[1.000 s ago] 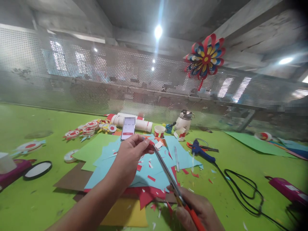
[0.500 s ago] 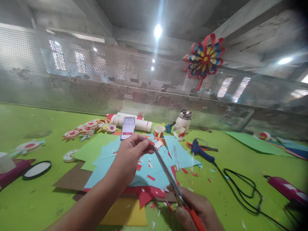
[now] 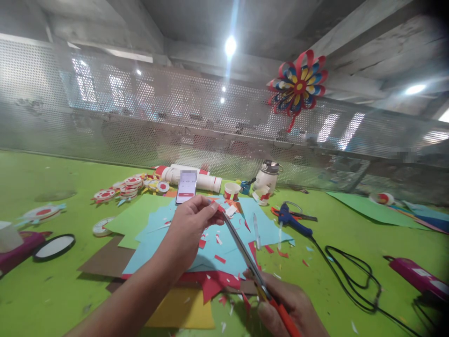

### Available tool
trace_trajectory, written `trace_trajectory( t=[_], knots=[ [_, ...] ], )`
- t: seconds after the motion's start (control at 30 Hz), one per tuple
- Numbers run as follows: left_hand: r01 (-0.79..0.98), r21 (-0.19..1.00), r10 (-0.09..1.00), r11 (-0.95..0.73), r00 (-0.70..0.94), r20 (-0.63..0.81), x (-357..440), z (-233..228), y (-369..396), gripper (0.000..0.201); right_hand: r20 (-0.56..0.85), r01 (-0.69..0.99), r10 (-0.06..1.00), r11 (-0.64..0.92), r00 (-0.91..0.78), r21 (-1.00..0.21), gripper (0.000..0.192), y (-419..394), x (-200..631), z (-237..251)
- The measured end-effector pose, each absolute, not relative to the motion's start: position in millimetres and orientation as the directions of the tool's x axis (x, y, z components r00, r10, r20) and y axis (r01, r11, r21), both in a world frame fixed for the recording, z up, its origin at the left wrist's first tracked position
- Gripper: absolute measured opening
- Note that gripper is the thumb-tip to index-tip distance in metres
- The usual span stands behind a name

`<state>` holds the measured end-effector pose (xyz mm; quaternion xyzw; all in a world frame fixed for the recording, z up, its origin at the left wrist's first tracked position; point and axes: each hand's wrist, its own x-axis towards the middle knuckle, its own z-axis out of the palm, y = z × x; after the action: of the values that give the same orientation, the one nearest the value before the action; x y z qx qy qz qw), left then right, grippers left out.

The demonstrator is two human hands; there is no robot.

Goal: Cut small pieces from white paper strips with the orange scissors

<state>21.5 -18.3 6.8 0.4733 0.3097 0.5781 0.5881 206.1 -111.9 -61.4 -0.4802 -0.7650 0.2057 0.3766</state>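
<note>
My left hand (image 3: 194, 224) pinches a small piece of red paper (image 3: 220, 209) between thumb and fingers. My right hand (image 3: 289, 302) is closed round the orange handle of a pair of scissors (image 3: 245, 255). The blades point up and away, their tips at the red paper by my left fingertips. Beneath both hands lie stacked sheets of light blue paper (image 3: 231, 262), strewn with red and white scraps. Under them, green paper (image 3: 131, 217), brown paper (image 3: 108, 260) and yellow paper (image 3: 185, 311) stick out.
A phone (image 3: 186, 187) leans on white rolls (image 3: 210, 181). Paper cups (image 3: 232, 191) and a white bottle (image 3: 267, 177) stand behind the sheets. To the right lies a blue glue gun (image 3: 294, 221) with a looping black cord (image 3: 345, 276). Decorated white discs (image 3: 129, 187) are piled at left.
Almost nothing differs. Both hands, the scissors and the red paper stay practically where they were.
</note>
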Motion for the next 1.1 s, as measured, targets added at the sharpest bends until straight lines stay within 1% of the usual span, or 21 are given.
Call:
trace_trajectory(
  t=[0.43, 0.73, 0.97, 1.1],
  knots=[
    [-0.358, 0.926, 0.971, -0.119, 0.155, 0.184, 20.5, 2.3, -15.5, 0.014, 0.438, 0.558, 0.871, 0.483, -0.225, -0.675, 0.047, -108.9, 206.7, -68.2],
    [-0.353, 0.927, 0.969, -0.129, 0.154, 0.193, 20.7, 2.5, -16.5, 0.014, 0.402, 0.579, 0.892, 0.442, -0.206, -0.685, 0.05, -113.0, 206.7, -63.4],
    [-0.379, 0.917, 0.967, -0.125, 0.161, 0.198, 21.0, 4.7, -17.1, 0.014, 0.415, 0.57, 0.877, 0.474, -0.241, -0.671, 0.052, -111.7, 207.3, -63.2],
    [-0.383, 0.915, 0.966, -0.124, 0.164, 0.2, 21.1, 3.2, -16.1, 0.014, 0.431, 0.571, 0.869, 0.487, -0.242, -0.661, 0.05, -111.7, 207.6, -65.5]
  ],
)
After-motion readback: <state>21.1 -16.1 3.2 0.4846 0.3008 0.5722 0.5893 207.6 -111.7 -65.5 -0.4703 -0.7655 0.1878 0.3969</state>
